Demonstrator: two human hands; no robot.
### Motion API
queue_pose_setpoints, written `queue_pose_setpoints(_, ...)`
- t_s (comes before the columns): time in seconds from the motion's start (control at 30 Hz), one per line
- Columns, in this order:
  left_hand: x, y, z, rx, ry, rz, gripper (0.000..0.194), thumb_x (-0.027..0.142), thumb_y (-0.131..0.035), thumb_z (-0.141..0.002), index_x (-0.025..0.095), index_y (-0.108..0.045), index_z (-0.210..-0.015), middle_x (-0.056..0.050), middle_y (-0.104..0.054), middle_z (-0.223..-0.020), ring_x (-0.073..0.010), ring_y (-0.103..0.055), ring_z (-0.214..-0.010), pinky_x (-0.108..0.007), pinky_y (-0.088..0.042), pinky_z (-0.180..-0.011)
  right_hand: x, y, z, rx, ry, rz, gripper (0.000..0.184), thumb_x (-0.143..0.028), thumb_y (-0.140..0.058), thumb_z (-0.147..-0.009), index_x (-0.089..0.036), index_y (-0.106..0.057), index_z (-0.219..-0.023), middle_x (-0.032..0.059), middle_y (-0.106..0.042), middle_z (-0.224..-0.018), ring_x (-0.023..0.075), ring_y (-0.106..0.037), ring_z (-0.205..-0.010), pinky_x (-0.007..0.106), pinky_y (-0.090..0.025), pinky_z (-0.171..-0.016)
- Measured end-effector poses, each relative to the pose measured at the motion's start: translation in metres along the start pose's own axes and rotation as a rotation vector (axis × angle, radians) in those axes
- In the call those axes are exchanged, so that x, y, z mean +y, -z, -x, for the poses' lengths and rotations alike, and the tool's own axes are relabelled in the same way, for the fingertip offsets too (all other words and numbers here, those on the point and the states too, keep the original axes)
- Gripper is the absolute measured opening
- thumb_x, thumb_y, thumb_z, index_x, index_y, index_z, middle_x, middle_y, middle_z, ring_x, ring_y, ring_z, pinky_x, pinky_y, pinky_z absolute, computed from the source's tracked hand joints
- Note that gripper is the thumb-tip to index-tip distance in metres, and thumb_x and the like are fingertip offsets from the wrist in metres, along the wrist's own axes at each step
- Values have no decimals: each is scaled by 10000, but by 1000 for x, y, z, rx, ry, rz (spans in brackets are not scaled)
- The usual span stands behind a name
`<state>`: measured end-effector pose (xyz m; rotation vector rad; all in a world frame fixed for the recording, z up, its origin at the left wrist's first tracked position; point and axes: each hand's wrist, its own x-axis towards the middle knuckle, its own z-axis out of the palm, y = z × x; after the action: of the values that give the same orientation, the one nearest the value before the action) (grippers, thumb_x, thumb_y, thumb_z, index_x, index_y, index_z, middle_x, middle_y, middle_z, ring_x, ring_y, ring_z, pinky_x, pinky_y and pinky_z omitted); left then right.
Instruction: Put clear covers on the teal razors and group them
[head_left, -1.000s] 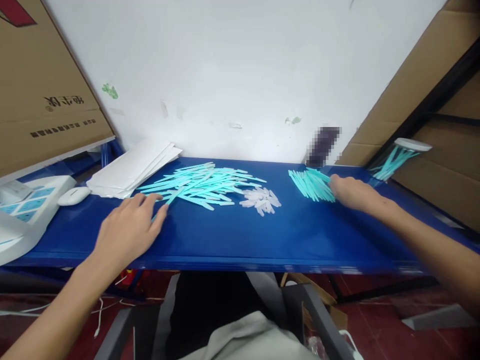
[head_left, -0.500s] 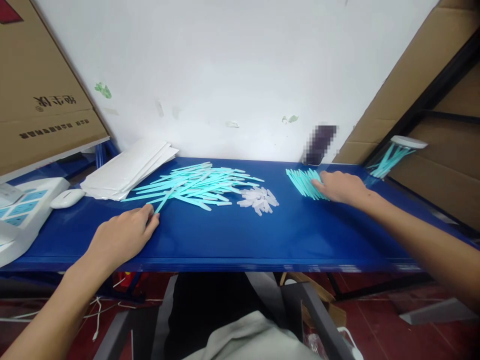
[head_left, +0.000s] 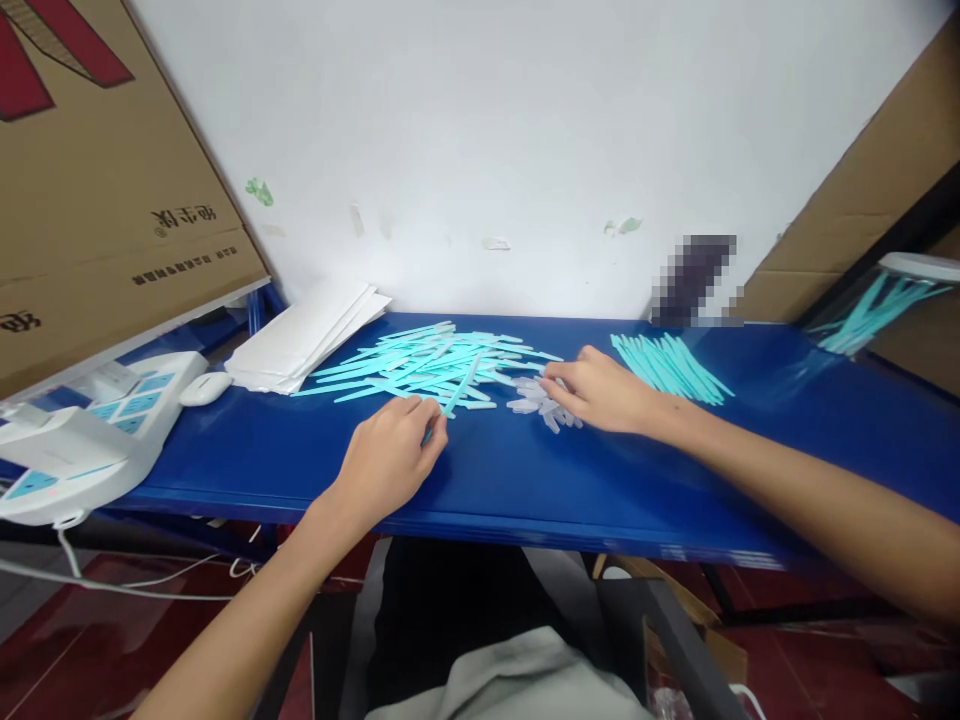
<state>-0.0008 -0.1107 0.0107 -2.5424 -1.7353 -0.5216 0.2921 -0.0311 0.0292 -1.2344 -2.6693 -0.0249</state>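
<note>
My left hand (head_left: 394, 450) is closed around the lower end of a thin turquoise stick (head_left: 463, 385), which slants up and to the right from the fingers. Behind it lies a loose pile of similar turquoise sticks (head_left: 405, 360), many with pale tips. My right hand (head_left: 600, 390) reaches in from the right. Its thumb and forefinger are pinched at the small heap of translucent plastic caps (head_left: 551, 415), and whatever is between them is too small to make out. A neater row of turquoise sticks (head_left: 671, 368) lies just beyond the right hand.
White flat envelopes (head_left: 300, 340) are stacked at the back left of the blue table (head_left: 480, 490). A white case (head_left: 205, 389) and a white power strip (head_left: 161, 400) sit farther left. A clear jar of turquoise sticks (head_left: 877, 315) stands at the right, near cardboard.
My right hand has left the row of sticks and moved left to the caps. My left hand has brought its stick rightward, in front of the pile. The view has shifted slightly left.
</note>
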Motion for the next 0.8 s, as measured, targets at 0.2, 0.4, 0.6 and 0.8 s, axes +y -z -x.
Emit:
queue_pose_setpoints(0.2,-40,-1,-11,108,-64,-184,460,388,-392,-1017,142,-535,-1378,-200,-548,-1288,-373,-456,-1224,-522,-427,-1008,9,-7,-26,157,-286,25,292,-488,-577,-856,-219,-690,-858,17,-654,-660,177,-554,-619,278,-258,-579)
queue_pose_setpoints(0.4,-64,6,-18,-124,-171,-69,467,509,-381,-1029,340,-551,-1430,-129,-399,-1502,-388,-338,-1364,-612,-358,-1080,-1,-7,-8,149,-56,-82,299,-400,-508,-909,-169,-698,-924,61,-670,-840,184,-578,-721,306,-362,-648)
queue_pose_setpoints(0.6,-60,2,-33,-172,-264,-117,460,494,-345,-1052,376,-557,-1442,-134,-442,-1431,-376,-383,-1291,-591,-369,-1046,-6,-13,-2,69,105,-49,442,-447,-419,-998,-167,-705,-1184,153,-633,-1181,293,-575,-1064,417,-422,-887)
queue_pose_setpoints(0.8,-61,10,-14,-103,-291,-155,400,438,-404,-1051,326,-702,-1294,-135,-463,-1409,-369,-408,-1249,-563,-390,-1013,27,-9,-23,16,-161,-24,459,-380,-388,-998,-119,-659,-1262,179,-645,-1254,310,-609,-1114,405,-448,-914)
